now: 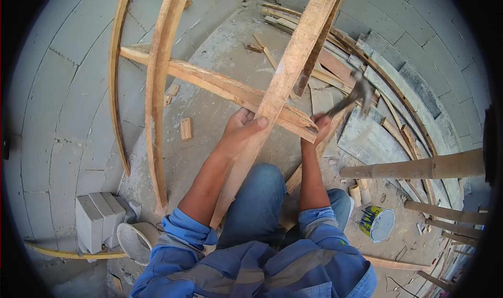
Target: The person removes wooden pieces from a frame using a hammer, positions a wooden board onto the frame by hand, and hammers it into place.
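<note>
My left hand (242,131) is closed around a long wooden board (276,91) that slants up in front of me, its thumb lying on the face. A rough wooden crosspiece (220,84) passes behind that board and ends close to my right hand. In my right hand (320,126) is a hammer (358,92), its head blurred and raised off to the right. The crosspiece end hides part of my right fingers. Toward its left end, the crosspiece meets another upright board (159,73).
Long boards (398,94) and scrap wood lie along the right wall. Bamboo poles (419,167) jut in from the right. Nearby are a paint bucket (376,223), another bucket (137,241) and grey blocks (99,217). A small wood offcut (186,129) lies on the concrete floor.
</note>
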`<state>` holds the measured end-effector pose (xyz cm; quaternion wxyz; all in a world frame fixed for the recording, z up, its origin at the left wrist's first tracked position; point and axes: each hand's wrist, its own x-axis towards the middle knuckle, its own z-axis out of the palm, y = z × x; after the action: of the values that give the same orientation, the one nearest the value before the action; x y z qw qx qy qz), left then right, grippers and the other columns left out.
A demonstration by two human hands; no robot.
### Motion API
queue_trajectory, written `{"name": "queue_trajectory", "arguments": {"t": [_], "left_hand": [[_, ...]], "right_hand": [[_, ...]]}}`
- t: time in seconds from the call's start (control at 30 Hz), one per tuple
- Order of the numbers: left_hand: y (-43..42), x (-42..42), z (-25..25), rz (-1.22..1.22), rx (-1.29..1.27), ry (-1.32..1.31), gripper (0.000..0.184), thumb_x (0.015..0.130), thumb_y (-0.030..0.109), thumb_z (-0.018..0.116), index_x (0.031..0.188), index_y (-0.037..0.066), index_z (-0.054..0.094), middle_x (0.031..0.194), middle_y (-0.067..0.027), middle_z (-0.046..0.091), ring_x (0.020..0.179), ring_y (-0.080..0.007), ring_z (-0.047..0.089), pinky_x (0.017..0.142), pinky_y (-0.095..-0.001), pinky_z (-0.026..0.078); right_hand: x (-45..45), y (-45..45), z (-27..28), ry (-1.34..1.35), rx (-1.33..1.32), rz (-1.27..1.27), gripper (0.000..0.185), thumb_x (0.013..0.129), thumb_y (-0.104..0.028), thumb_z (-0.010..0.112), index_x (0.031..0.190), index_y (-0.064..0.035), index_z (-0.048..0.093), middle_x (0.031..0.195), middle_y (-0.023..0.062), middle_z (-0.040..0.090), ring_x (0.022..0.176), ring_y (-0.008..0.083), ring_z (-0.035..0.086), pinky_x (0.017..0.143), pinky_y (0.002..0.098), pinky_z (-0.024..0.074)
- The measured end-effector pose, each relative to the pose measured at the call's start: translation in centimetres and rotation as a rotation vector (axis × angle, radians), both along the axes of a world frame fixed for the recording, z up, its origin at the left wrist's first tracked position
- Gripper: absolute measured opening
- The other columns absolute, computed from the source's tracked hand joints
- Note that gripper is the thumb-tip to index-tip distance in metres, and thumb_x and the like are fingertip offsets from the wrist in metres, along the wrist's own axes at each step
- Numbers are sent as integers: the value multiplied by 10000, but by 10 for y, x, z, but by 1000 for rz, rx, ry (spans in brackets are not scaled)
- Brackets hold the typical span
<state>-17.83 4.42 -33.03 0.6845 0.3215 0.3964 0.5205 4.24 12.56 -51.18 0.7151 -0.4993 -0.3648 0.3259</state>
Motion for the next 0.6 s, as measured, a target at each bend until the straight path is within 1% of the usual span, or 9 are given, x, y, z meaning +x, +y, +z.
{"name": "queue_trajectory", "arguments": {"t": [0.07,0.13,0.23,0.27,0.3,0.37,0.5,0.53,0.6], "left_hand": [[5,-4,3,7,12,13,751,863,247,789,1409,-102,410,1309,-175,585,1174,-210,590,1008,-322,461],[2,-1,5,-18,-6,12,748,868,246,784,1413,-101,408,1315,-172,582,1187,-209,584,1017,-324,455],[6,1,1,38,101,85,787,839,412,803,1322,-104,457,1163,-153,612,1038,-180,621,894,-296,502],[-2,4,-5,42,81,78,787,838,417,803,1317,-104,458,1150,-150,614,1028,-179,622,889,-295,504],[-14,6,-7,38,45,73,787,838,422,804,1312,-104,460,1138,-146,615,1017,-178,623,884,-295,505],[9,0,2,21,85,91,781,837,430,804,1298,-102,464,1115,-142,617,996,-174,626,870,-295,511],[2,3,4,0,47,89,765,832,444,809,1265,-91,475,1097,-145,619,972,-168,630,834,-295,525],[1,1,5,10,42,87,763,830,448,812,1258,-87,478,1098,-147,620,970,-167,631,825,-294,528],[3,-1,1,8,9,66,764,864,334,779,1383,-92,415,1265,-163,581,1134,-201,589,966,-309,468]], "right_hand": [[-9,-38,-44,-742,85,-109,549,1076,-465,360,1069,21,614,778,231,645,784,415,674,731,437,522],[23,-75,-189,-1034,-855,527,565,1072,-438,332,1170,26,639,901,338,664,934,505,658,851,520,524],[2,-54,-157,-833,-1037,423,578,1063,-450,322,1170,1,668,988,359,662,975,509,651,898,558,505],[4,-52,-148,-1093,-828,481,589,1062,-436,324,1136,27,681,1012,358,662,1018,509,642,911,557,490],[3,-52,-105,-837,-849,350,569,1065,-406,332,1132,38,682,1005,344,667,997,506,645,894,552,486],[4,-30,-51,-640,-303,145,564,1075,-424,364,997,56,650,888,274,668,828,461,647,782,497,486],[9,-6,30,-280,-143,140,458,1056,-397,452,869,8,551,731,127,573,722,308,590,714,404,471],[2,-6,35,-271,-103,77,403,1059,-343,446,826,-21,518,668,84,487,661,269,533,674,363,449],[-11,-19,-16,-659,39,-104,461,1072,-432,415,923,-20,557,698,164,585,681,383,602,690,419,479]]}}
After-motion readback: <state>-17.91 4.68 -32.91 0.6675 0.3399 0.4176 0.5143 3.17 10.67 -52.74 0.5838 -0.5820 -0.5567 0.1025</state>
